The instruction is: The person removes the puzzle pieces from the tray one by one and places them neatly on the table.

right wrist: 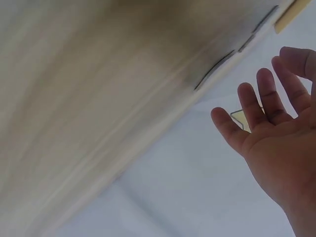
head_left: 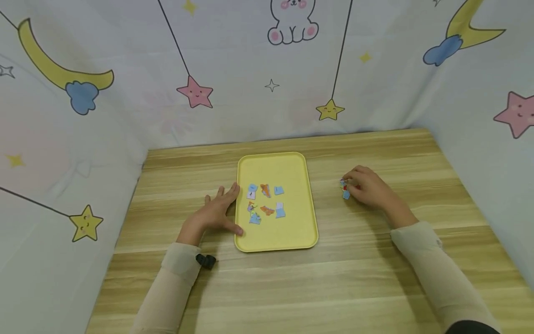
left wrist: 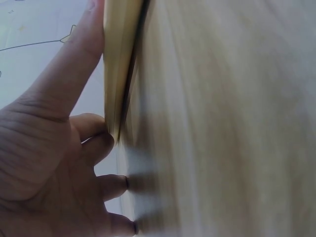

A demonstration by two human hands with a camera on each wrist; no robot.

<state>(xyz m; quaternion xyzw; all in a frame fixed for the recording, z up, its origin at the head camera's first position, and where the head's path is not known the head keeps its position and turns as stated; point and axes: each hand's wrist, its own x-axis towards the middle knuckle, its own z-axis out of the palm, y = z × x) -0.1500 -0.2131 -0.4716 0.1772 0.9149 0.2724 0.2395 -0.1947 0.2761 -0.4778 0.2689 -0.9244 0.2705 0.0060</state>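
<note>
On the table lies a yellow tray (head_left: pixel 275 169) holding several small printed picture-puzzle pieces (head_left: pixel 267 210), blue, orange and white, in two loose rows. My left hand (head_left: pixel 212 212) is spread at the tray's left side. Its thumb rests on the rim, and in the left wrist view the fingers (left wrist: pixel 112 187) touch the tray's side wall (left wrist: pixel 116 59) and reach the table. Right of the tray, my right hand (head_left: pixel 369 188) hovers with its fingertips by a small cluster of puzzle pieces (head_left: pixel 346 195). Its fingers (right wrist: pixel 250 106) are loosely bent, and no piece shows between them.
The wooden table (head_left: pixel 267 292) meets a white cloth backdrop (head_left: pixel 246 60) printed with stars, moons and a bear at its back and sides. Wood grain shows between the tray and the right-hand cluster. A small black device (head_left: pixel 206 261) sits at the left wrist.
</note>
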